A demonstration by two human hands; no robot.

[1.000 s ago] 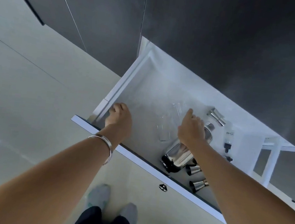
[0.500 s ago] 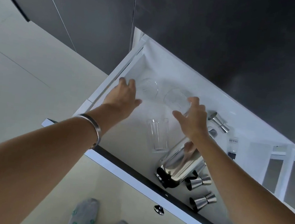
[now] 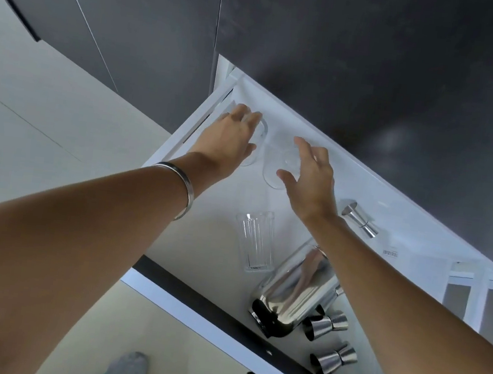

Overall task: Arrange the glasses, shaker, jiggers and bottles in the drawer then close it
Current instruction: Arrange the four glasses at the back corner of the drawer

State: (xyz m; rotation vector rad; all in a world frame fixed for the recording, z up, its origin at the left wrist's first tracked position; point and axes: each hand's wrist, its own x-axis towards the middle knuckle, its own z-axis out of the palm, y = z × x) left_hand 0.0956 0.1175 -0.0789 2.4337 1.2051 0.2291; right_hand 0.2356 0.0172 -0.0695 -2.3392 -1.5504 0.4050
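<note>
A white drawer (image 3: 329, 162) stands pulled open below dark cabinet fronts, seen from above by the person reaching into it.

At the far left corner, the left hand (image 3: 229, 138), a silver bangle (image 3: 183, 188) on its wrist, lies over a clear glass (image 3: 259, 132) with fingers (image 3: 244, 115) spread flat — covering it rather than clearly clasping it. Just to the right, the right hand (image 3: 308, 176) hovers with its fingers loosely parted and curved above a second clear glass (image 3: 275, 171); whether it touches is too hard to tell.

Nearer the front, between the forearms, a ribbed tumbler (image 3: 255, 240) lies on its side. Right of it a shiny steel cocktail shaker (image 3: 291, 291) lies tilted, with two steel jiggers (image 3: 328, 321) on their sides beside its base and a third jigger (image 3: 359, 222) by the back wall. Only a small barcode label (image 3: 390, 253) hints at a bottle there.

The risk — the two rear glasses sit close together, so sliding either could knock them together. Loose round pieces may roll and clash when the drawer shuts.
</note>
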